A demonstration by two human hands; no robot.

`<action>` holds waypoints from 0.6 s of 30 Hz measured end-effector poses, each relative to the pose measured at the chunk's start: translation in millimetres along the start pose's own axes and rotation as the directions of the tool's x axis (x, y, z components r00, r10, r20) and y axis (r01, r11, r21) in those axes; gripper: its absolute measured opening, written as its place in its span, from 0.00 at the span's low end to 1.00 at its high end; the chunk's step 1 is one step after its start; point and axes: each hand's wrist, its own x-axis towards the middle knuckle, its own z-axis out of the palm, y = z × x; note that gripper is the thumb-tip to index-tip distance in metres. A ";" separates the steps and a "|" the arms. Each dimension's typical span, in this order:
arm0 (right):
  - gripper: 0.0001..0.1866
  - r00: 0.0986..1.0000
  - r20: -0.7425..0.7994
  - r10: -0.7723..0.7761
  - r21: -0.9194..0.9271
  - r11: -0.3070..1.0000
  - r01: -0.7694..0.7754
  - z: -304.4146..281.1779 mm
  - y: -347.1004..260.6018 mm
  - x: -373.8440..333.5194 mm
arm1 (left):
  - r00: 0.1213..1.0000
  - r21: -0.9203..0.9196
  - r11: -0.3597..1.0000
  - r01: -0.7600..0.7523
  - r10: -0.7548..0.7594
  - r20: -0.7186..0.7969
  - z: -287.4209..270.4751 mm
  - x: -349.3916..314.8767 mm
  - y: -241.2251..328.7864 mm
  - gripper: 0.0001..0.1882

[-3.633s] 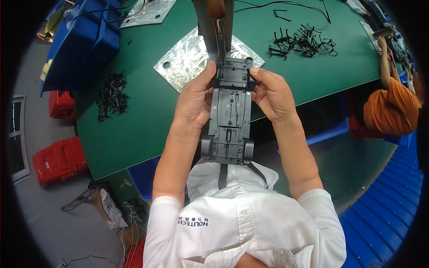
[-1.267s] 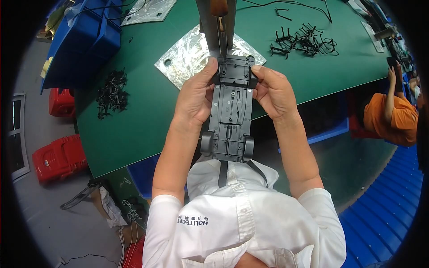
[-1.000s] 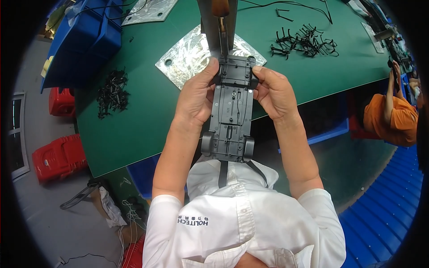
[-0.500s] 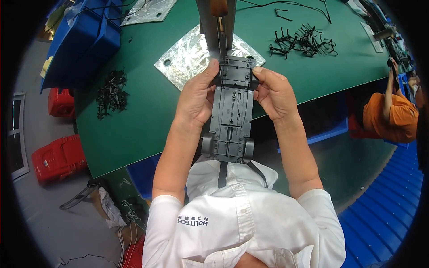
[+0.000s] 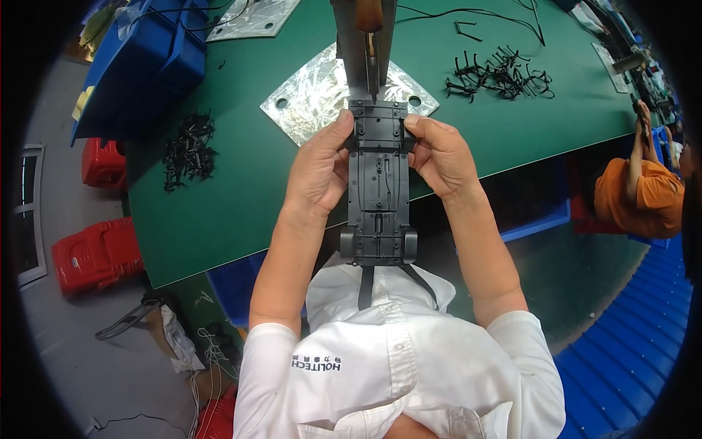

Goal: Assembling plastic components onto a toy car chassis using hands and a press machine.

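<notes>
A long black plastic toy-car underbody [image 5: 377, 183], with wheel-like pieces at its near corners, is held lengthwise between my hands. My left hand [image 5: 320, 162] grips its far left side, thumb on top. On the far right side, my right hand [image 5: 443, 157] pinches it the same way, fingers curled beneath. The fingers under the part are mostly hidden. Just beyond its far edge hangs the thin metal tip of an upright tool [image 5: 373, 73]; whether they touch, I cannot tell. Under the tool lies a shiny metal plate [image 5: 300, 106] with holes at its corners.
Small black parts are heaped on the green table [image 5: 241, 205] at left [image 5: 189, 150] and thin bent black pieces [image 5: 504, 75] at right. A blue bin [image 5: 139, 80] stands far left, red cases [image 5: 99, 256] below it. A person in orange [image 5: 636, 194] sits at right.
The underbody has shifted a little left and straightened, so the tool tip now lines up near the middle of its far edge instead of its far left corner. Both hands keep their hold.
</notes>
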 end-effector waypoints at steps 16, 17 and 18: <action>0.10 0.998 0.051 0.031 -0.033 0.999 -0.029 9.4 0.2 15.0 | 0.994 0.019 0.996 -0.090 0.091 -0.068 -3.5 -2.3 9.5 0.18; 0.10 0.998 0.049 0.030 -0.033 0.999 -0.029 9.2 0.5 15.5 | 0.994 0.019 0.996 -0.088 0.089 -0.068 -3.6 -2.1 9.5 0.18; 0.10 0.998 0.051 0.030 -0.029 0.999 -0.028 8.8 1.0 16.0 | 0.993 0.024 0.996 -0.088 0.089 -0.074 -3.9 -2.0 9.7 0.18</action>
